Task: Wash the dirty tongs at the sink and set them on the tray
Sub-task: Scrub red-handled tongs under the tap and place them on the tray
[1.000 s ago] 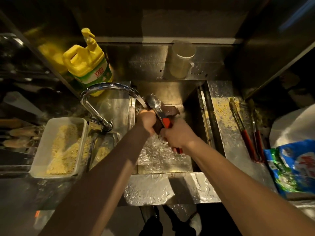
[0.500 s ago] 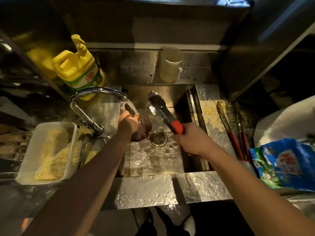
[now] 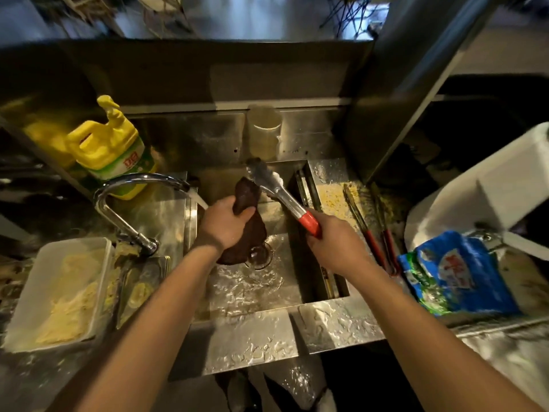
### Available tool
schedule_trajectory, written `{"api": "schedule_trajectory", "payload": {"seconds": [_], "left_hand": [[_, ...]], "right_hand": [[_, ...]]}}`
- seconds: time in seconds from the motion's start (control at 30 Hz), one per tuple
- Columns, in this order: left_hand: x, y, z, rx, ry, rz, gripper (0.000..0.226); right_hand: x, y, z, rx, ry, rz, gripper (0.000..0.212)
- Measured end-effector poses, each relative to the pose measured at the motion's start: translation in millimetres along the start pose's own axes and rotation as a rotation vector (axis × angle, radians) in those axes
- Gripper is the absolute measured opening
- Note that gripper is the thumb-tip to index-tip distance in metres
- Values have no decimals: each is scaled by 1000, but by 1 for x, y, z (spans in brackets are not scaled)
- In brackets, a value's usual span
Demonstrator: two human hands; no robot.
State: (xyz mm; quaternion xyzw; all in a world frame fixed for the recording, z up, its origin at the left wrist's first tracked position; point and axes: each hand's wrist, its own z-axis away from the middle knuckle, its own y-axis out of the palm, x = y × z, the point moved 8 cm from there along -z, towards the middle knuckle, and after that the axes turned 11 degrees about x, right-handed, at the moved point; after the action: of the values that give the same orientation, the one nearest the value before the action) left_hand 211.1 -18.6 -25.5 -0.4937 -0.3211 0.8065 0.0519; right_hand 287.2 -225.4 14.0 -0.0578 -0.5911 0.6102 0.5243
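Metal tongs [image 3: 274,188] with a red grip are held over the sink [image 3: 258,289], tips pointing away toward the back wall. The right hand [image 3: 335,245] grasps the red handle end. The left hand [image 3: 225,224] clenches a dark brown cloth [image 3: 248,197] just left of the tongs' metal arms, touching them. Water runs from the curved faucet [image 3: 130,188] at left. To the right, on the crumb-strewn tray [image 3: 332,194], lie two more red-handled tongs [image 3: 371,233].

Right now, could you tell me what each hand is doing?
Left hand: grips the dark cloth.
Right hand: grips the tongs by the red handle.
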Motion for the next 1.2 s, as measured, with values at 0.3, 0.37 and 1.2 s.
{"api": "schedule_trajectory", "payload": {"seconds": [0.3,0.37,1.2], "left_hand": [[-113,63,3,158,153,-153,30],[-131,84,6,215,173,-143,31],[-339,379,198,933,285,375,25]], "right_hand": [[-72,-71,55,-130,61,-2,24],[-86,-82,70,-144,85,-18,23],[-271,-171,383,-560,461,-275,8]]}}
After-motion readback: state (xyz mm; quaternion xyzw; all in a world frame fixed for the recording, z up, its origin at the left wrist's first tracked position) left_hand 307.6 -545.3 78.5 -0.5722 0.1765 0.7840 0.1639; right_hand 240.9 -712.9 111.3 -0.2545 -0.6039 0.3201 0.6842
